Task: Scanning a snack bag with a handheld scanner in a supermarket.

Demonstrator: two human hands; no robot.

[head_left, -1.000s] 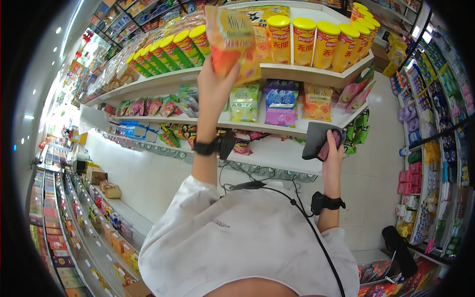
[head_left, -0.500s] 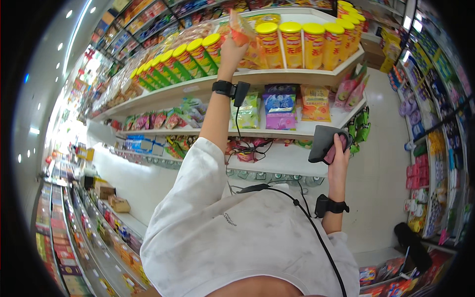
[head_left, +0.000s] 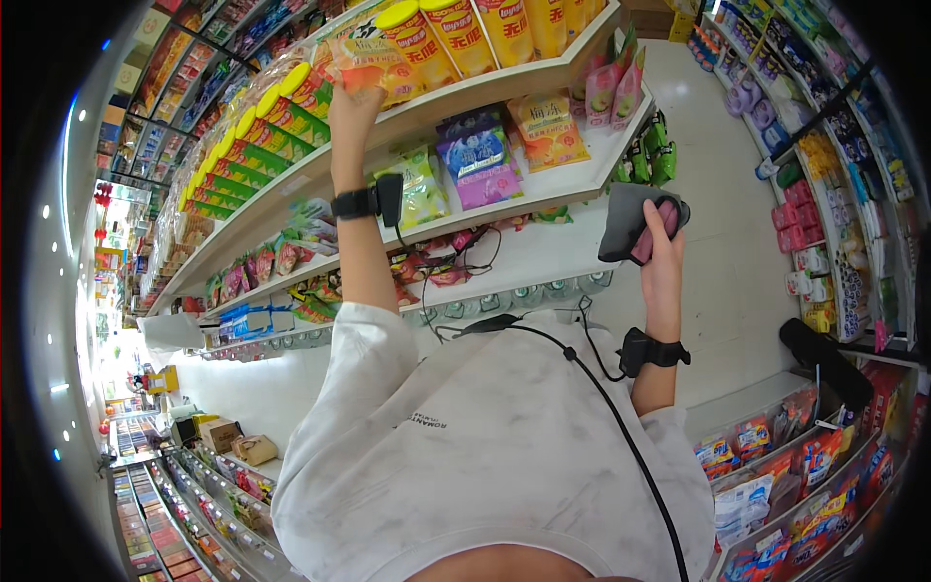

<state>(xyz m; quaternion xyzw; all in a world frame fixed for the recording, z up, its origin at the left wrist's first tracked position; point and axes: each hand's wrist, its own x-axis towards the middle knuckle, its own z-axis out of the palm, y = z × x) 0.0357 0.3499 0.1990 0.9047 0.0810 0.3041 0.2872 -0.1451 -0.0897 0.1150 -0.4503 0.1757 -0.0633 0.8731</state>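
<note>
In my left hand (head_left: 355, 109), stretched out over the top shelf, is an orange snack bag (head_left: 372, 64) gripped at its lower edge. It is raised in front of yellow-lidded canisters (head_left: 456, 37). Green canisters with yellow lids (head_left: 254, 145) stand in a row to its left. My right hand (head_left: 663, 257) is closed around a dark grey object (head_left: 628, 218) with a broad, flat-sided head; its exact kind is unclear. Below the top shelf, a green bag (head_left: 419, 189), a blue and purple bag (head_left: 478, 165) and another orange bag (head_left: 549, 131) lean on the middle shelf.
Pink bags (head_left: 615, 87) stand at the shelf's right corner, with green packets (head_left: 656, 153) hanging below. Clear bottles (head_left: 524, 296) line the bottom. Full shelves (head_left: 824, 204) run along the right side. A black cable (head_left: 621, 427) crosses my shirt.
My view has turned, so the display shelf sits further left and higher. My left hand keeps hold of the orange bag, whose printed front now shows. My right hand still grips the dark object.
</note>
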